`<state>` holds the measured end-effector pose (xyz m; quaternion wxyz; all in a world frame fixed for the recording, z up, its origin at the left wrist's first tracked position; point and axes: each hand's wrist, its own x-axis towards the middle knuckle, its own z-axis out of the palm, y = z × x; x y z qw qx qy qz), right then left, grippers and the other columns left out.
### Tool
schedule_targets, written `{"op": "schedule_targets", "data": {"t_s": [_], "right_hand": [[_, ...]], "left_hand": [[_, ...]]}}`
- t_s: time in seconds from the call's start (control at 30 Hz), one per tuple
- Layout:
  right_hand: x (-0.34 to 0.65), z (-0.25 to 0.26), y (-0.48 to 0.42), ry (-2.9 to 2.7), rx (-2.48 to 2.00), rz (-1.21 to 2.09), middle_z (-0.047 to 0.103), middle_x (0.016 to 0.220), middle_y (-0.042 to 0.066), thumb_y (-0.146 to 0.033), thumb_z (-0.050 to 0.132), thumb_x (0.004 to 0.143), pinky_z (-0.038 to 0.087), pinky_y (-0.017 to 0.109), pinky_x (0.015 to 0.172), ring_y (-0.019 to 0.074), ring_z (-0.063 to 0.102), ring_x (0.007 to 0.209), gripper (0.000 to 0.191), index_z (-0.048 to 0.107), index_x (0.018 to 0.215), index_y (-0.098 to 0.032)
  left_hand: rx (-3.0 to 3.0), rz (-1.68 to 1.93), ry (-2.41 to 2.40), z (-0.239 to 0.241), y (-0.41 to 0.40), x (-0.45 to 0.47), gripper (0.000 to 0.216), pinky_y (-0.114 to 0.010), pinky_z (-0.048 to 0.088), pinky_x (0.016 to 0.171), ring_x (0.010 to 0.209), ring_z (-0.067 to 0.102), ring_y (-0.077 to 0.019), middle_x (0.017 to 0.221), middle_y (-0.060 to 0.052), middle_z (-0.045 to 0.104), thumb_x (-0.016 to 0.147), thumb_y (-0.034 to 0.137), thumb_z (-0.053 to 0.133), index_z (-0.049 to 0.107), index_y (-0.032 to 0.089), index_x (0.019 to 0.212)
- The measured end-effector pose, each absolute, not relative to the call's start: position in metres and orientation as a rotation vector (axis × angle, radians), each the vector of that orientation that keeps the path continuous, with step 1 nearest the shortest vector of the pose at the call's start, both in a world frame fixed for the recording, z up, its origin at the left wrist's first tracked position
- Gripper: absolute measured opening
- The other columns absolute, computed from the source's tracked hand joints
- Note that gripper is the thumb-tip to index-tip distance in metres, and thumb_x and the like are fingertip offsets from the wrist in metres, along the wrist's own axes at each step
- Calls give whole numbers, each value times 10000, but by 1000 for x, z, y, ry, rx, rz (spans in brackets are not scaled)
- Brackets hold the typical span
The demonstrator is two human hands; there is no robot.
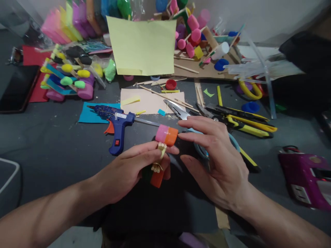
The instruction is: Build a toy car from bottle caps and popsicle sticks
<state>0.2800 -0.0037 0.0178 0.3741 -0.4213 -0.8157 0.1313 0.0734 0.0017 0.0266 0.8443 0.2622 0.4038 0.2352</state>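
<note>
My left hand (137, 160) is closed around a small craft model of bundled wooden sticks (162, 146) and caps. A pink cap (162, 133) and an orange cap (171, 137) sit side by side at its far end, and another orange piece (157, 179) shows below my fingers. The rest of the model is hidden in the grip. To the right, my right hand (217, 155) has its fingers apart and holds nothing; one fingertip is at the orange cap's edge, touching or just short of it. Blue-handled scissors (198, 146) lie partly under this hand.
Beyond my left hand lies a blue glue gun (120, 119) on a blue sheet (86, 113). Pliers (245, 124) are at the right, near a purple power box (305, 175). A toy vehicle (68, 77), a phone (18, 88) and a propped yellow sheet (144, 46) stand farther back.
</note>
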Motion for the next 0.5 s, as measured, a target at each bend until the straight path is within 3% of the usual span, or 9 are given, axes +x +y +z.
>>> {"op": "schedule_targets", "data": {"t_s": [0.1, 0.27, 0.5], "right_hand": [[281, 17, -3, -2093, -1064, 323, 667, 1248, 144, -174, 639, 887, 463, 545, 1041, 312, 593, 1225, 274, 604, 1159, -190], [281, 18, -2, -2081, -1045, 326, 659, 1249, 145, -151, 633, 886, 474, 548, 1019, 308, 593, 1221, 287, 590, 1165, -204], [277, 17, -4, -2055, -1148, 350, 668, 1204, 140, -249, 643, 930, 477, 496, 1023, 272, 611, 1179, 235, 591, 1151, -190]], "left_hand": [[581, 480, 856, 26, 2, 73, 246, -228, 474, 682, 748, 618, -139, 768, -7, 655, 979, 308, 522, 728, 185, 924], [534, 456, 861, 23, 3, 74, 235, -220, 494, 701, 796, 660, -144, 810, -20, 690, 967, 309, 556, 743, 210, 1069], [476, 476, 802, 20, 2, 75, 218, -235, 525, 756, 824, 700, -159, 878, -56, 739, 962, 289, 574, 750, 173, 1019]]}}
